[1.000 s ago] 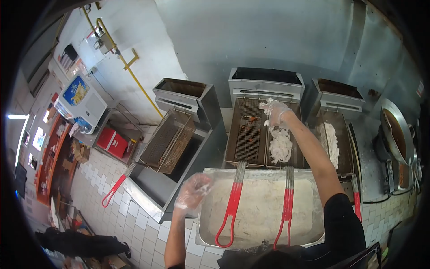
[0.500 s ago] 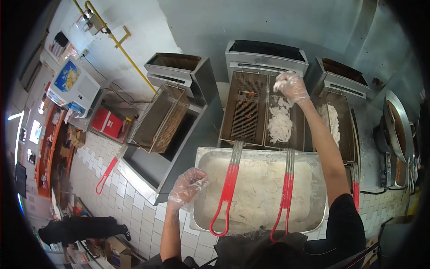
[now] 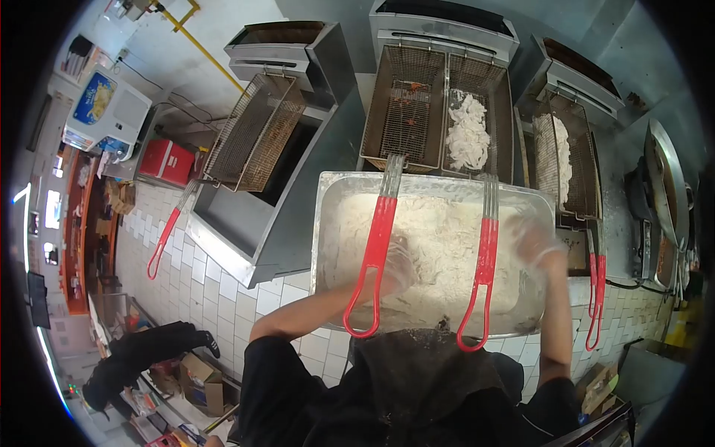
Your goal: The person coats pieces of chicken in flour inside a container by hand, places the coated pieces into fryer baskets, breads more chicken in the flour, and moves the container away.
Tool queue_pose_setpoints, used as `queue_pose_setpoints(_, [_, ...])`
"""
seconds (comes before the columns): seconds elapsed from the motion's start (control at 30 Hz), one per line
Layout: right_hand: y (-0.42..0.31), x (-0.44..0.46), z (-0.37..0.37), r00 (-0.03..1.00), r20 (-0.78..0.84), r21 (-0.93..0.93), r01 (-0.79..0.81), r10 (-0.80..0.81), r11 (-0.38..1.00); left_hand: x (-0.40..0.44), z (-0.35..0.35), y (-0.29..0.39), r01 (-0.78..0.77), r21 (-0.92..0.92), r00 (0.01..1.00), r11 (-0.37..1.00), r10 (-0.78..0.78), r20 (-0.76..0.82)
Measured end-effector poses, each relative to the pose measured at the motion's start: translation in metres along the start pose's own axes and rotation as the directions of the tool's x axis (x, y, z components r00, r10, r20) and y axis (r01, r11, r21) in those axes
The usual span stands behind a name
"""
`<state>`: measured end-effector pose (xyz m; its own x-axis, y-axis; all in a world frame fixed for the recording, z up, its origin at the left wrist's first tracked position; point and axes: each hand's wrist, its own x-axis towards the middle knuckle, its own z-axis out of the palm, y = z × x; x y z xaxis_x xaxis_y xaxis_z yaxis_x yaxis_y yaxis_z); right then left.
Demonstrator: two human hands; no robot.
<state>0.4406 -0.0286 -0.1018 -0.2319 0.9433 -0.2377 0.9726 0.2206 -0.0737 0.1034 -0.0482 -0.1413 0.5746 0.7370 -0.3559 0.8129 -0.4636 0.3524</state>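
Mixing or tossing the flour (image 3: 439, 246) looks like your step right now, with both hands inside the edges of the big metal tray (image 3: 322, 223). The flour spreads over most of the tray. Your left hand (image 3: 401, 264) is left of the middle, with your arm under the left red handle (image 3: 378, 242). It is blurry, so I cannot tell if it is grabbing anything. Your right hand (image 3: 532, 242) is near the tray's right edge. It is a blur too, so I cannot tell if its fingers are spread or curled.

White floury pieces (image 3: 468, 134) sit past the far edge, in the right basket (image 3: 500, 127) of the middle fryer (image 3: 443, 33). I think the next move calls for low, gentle hands, so you do not bump the handles.

Watch the edges. Both handles reach in over the far edge, and the right red handle (image 3: 485, 257) pokes out past the near one. You have open room between the handles and by the left edge, but little beside your right hand.
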Motion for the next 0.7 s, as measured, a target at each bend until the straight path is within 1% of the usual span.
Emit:
queue_pose_setpoints(0.03, [-0.008,-0.017,0.027,0.996,0.080,0.012,0.038,-0.039,0.999,0.003,0.005,0.003,-0.010,0.001,1.000,1.000,0.010,-0.006])
queue_pose_setpoints(0.07, [-0.036,-0.023,0.030,0.997,0.056,0.090,0.041,-0.046,0.995,0.006,0.009,0.005,-0.016,0.001,1.000,1.000,0.016,-0.010])
queue_pose_setpoints(0.1, [-0.057,-0.013,0.024,0.985,0.162,0.202,0.031,-0.064,0.979,0.007,0.010,0.005,-0.025,0.002,1.000,1.000,0.025,-0.015])
queue_pose_setpoints(0.13, [-0.067,-0.004,0.043,0.985,0.133,0.571,0.013,-0.108,0.821,0.008,0.012,0.006,-0.032,-0.001,0.999,0.999,0.032,-0.014])
queue_pose_setpoints(0.17, [-0.077,0.005,0.061,0.983,0.103,0.847,-0.007,-0.151,0.531,0.008,0.013,0.005,-0.035,-0.006,0.999,0.999,0.035,-0.020])
queue_pose_setpoints(0.2, [-0.089,0.017,0.075,0.994,-0.055,0.863,0.096,-0.097,0.496,0.009,0.015,0.005,-0.039,-0.006,0.999,0.999,0.039,-0.023])
queue_pose_setpoints(0.23, [-0.102,0.029,0.089,0.977,-0.211,0.854,0.205,-0.041,0.478,0.007,0.015,0.004,-0.044,-0.018,0.999,0.999,0.044,-0.027])
queue_pose_setpoints(0.27, [-0.122,0.049,0.074,0.929,-0.356,0.363,0.233,-0.096,0.902,0.006,0.016,0.004,-0.049,-0.027,0.998,0.998,0.048,-0.029])
queue_pose_setpoints(0.37, [-0.165,0.078,0.083,0.953,-0.299,0.359,0.070,0.044,0.931,-0.002,0.014,0.001,-0.064,-0.035,0.997,0.997,0.063,-0.042])
queue_pose_setpoints(0.47, [-0.169,0.084,0.046,0.999,-0.034,0.417,-0.002,0.018,0.909,-0.006,0.017,-0.005,-0.080,-0.084,0.995,0.993,0.075,-0.069])
queue_pose_setpoints(0.5, [-0.159,0.094,0.055,0.997,-0.028,0.499,0.079,-0.074,0.863,-0.006,0.017,-0.007,-0.092,-0.118,0.993,0.989,0.083,-0.078])
queue_pose_setpoints(0.57, [-0.147,0.086,0.058,0.987,0.016,0.454,0.137,-0.162,0.881,0.000,0.015,-0.017,-0.120,-0.216,0.989,0.969,0.099,-0.108])
queue_pose_setpoints(0.6, [-0.142,0.086,0.055,0.979,0.034,0.429,0.167,-0.200,0.888,0.005,0.013,-0.024,-0.147,-0.299,0.985,0.943,0.113,-0.129])
queue_pose_setpoints(0.63, [-0.140,0.077,0.060,0.954,-0.122,0.290,0.297,-0.272,0.910,0.008,0.010,-0.032,-0.178,-0.402,0.980,0.898,0.124,-0.157])
queue_pose_setpoints(0.67, [-0.127,0.075,0.064,0.936,-0.143,0.603,0.340,-0.321,0.722,0.012,0.007,-0.042,-0.211,-0.521,0.973,0.827,0.129,-0.190])
queue_pose_setpoints(0.7, [-0.110,0.071,0.069,0.917,-0.176,0.837,0.331,-0.358,0.437,0.015,0.005,-0.050,-0.240,-0.638,0.968,0.732,0.130,-0.216])
